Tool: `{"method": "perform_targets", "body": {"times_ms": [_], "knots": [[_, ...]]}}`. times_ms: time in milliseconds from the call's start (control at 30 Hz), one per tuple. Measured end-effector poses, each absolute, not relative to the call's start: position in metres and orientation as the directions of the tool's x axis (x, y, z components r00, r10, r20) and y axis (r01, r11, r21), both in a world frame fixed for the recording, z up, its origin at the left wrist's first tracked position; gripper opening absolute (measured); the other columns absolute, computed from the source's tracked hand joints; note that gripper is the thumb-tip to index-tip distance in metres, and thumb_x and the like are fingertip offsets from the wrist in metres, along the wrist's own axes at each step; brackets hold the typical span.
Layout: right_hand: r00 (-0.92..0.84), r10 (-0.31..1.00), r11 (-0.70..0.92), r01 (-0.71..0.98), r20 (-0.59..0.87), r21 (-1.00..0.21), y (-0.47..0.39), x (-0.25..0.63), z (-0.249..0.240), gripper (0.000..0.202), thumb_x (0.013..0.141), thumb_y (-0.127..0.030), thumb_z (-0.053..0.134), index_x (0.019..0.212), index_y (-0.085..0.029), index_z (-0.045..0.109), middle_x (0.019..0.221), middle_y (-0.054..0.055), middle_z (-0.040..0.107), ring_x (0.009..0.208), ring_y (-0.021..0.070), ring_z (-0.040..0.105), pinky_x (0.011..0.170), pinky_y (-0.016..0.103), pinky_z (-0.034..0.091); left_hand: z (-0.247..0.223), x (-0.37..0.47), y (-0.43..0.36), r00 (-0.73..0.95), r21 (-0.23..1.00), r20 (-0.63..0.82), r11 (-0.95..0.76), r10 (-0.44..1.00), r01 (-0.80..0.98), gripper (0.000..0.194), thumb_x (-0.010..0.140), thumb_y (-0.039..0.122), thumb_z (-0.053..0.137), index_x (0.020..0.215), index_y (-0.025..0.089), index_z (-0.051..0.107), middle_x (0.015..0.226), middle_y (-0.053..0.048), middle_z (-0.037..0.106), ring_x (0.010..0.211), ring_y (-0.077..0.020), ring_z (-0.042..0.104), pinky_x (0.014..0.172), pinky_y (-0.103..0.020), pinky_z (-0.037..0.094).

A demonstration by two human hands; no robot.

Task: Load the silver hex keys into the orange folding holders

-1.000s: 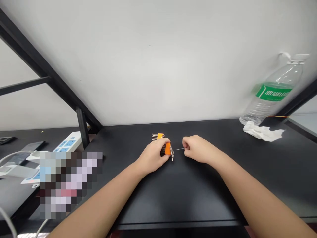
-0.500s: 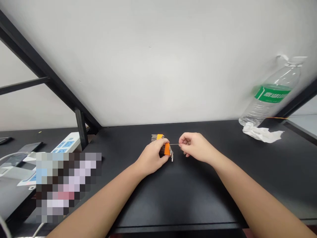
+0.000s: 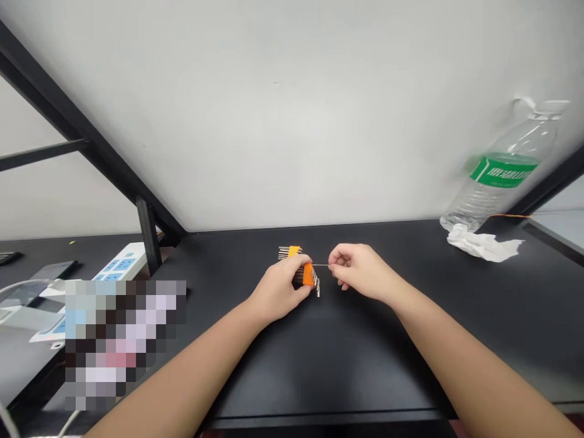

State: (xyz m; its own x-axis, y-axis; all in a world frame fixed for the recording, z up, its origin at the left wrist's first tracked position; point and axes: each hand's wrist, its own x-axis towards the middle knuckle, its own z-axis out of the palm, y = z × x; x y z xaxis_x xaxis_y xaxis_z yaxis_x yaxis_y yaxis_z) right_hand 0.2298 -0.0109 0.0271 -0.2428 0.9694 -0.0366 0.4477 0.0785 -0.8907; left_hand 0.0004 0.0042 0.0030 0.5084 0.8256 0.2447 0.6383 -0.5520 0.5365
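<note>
My left hand [image 3: 283,289] is closed around an orange hex key holder [image 3: 308,274] on the black desk, its thumb and fingers gripping the plastic. Several silver L-shaped keys sit in the holder, their bent ends showing at its right side and their tips at its upper left. My right hand [image 3: 358,269] pinches the end of one thin hex key [image 3: 321,265]. That key's shaft runs level from the orange holder to my right fingertips. Part of the holder is hidden under my left hand.
A clear plastic bottle [image 3: 504,170] with a green label leans at the back right, with crumpled white tissue [image 3: 484,243] in front. On the left lie a white power strip [image 3: 119,263] and a dark phone-like slab [image 3: 57,274]. A black metal frame [image 3: 148,234] rises there.
My right hand and the thin key are almost where they were. The view has shifted very slightly; both hands keep their grips.
</note>
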Motion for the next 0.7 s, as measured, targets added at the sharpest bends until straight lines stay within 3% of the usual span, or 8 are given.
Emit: {"method": "perform_targets", "body": {"times_ms": [700], "knots": [[-0.261,0.960,0.035,0.456,-0.096,-0.889,-0.0110,0.2297,0.0284,0.006,0.082,-0.017,0.059,0.083,-0.020,0.063,0.071,-0.001,0.068,0.055,0.0134,0.067,0.049,0.021,0.053,0.0022,-0.0011,0.0036,0.513,0.537,0.251,-0.560,0.821,0.631,0.037,0.081,0.025,0.069,0.117,0.026,0.060,0.106,-0.001,0.072,0.089,-0.0187,0.070,0.081,-0.030,0.055]]}}
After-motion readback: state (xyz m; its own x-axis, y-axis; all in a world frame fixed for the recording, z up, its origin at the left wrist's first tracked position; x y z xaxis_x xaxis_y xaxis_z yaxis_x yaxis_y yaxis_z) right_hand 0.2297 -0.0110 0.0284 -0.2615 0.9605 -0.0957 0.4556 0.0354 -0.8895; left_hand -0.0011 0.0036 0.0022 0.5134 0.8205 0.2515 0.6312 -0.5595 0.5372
